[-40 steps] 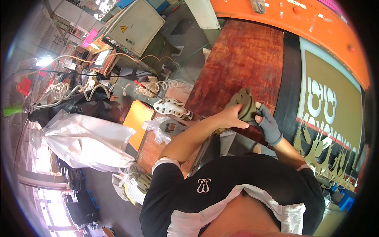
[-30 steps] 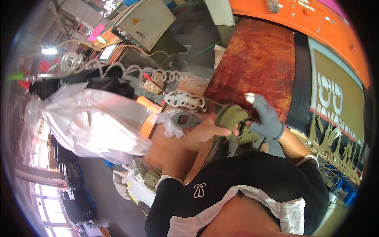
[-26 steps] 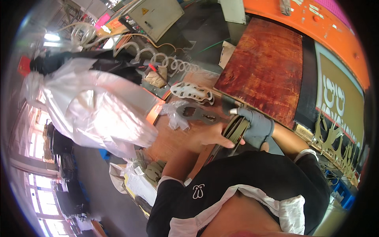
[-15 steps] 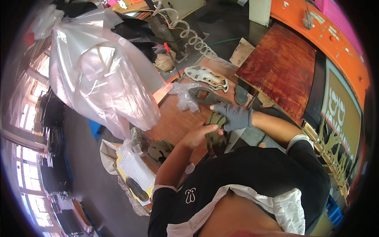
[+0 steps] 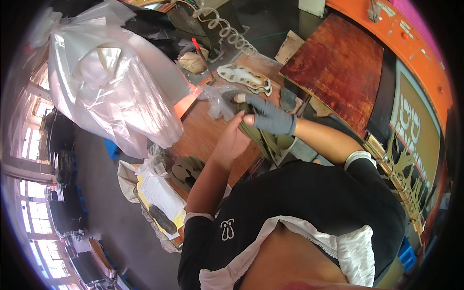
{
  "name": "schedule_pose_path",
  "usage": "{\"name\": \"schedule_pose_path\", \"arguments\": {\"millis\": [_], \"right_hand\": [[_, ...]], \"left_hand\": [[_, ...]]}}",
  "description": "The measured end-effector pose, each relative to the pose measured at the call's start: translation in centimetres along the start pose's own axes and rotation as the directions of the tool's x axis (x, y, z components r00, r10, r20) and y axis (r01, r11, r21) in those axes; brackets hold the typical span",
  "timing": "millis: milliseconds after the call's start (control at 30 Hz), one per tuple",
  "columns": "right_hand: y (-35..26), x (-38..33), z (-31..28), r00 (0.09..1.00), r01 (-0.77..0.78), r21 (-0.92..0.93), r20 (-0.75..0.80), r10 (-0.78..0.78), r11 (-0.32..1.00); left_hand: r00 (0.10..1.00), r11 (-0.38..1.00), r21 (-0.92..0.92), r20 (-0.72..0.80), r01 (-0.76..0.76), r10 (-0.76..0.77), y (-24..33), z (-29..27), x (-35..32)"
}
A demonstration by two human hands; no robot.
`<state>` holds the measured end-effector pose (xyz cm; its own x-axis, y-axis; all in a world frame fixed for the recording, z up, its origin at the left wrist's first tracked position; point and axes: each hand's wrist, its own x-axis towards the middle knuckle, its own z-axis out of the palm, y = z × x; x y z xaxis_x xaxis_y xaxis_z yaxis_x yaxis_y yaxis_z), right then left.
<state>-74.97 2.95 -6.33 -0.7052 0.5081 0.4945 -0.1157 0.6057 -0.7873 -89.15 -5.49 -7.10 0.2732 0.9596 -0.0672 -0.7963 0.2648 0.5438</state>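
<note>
A stack of olive-green cut sheet pieces (image 5: 267,141), looking like shoe-upper parts, is held in front of my chest over the work table. My bare left hand (image 5: 235,139) grips it from the left, fingers upward. My right hand (image 5: 268,116), in a grey glove with bare fingertips, closes on its upper end from the right. The fingers hide the stack's top. Just beyond the hands lie crumpled clear plastic (image 5: 212,101) and white foot-shaped cut-out plates (image 5: 244,78) with brownish edges. A grey sole-like piece behind my right hand is mostly covered.
Large clear plastic bags (image 5: 106,82) hang at the left. More olive pieces (image 5: 186,170) lie left of my forearm, beside papers (image 5: 162,193) with a dark oval piece (image 5: 162,219). A reddish-brown board (image 5: 333,67) and an orange machine frame (image 5: 411,43) stand at the right. A red-handled tool (image 5: 202,55) stands upright.
Both hands have moved up and slightly left with the olive pieces, and now cover the grey sole-like piece. The pieces are tilted differently and spread more toward my chest. The view has shifted slightly.
</note>
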Motion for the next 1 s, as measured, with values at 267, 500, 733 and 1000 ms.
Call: {"name": "schedule_pose_path", "arguments": {"millis": [267, 500, 733, 1000], "right_hand": [[-3.0, -3.5, -2.1, 0.93, -0.314, 0.029, -0.194, 0.313, 0.949], [-0.1, -4.0, -1.6, 0.941, -0.228, 0.068, -0.24, 0.237, 0.971], [0.3, -5.9, -2.5, 0.973, -0.191, 0.002, -0.129, 0.19, 0.982], [0.7, -5.8, -2.7, 0.907, -0.36, 0.423, -0.049, 0.418, 0.831]], "left_hand": [[0.918, 0.732, 0.639, -0.099, -0.238, 0.384, -0.5, 0.4, -0.1], [0.999, 0.966, 0.256, -0.023, -0.031, 0.038, -0.1, 0.3, 1.4], [0.995, 0.925, 0.376, -0.054, -0.053, 0.079, -1.1, -0.1, 1.8], [0.998, 0.996, 0.077, -0.03, 0.049, -0.047, 0.4, 0.2, 1.4]]}}
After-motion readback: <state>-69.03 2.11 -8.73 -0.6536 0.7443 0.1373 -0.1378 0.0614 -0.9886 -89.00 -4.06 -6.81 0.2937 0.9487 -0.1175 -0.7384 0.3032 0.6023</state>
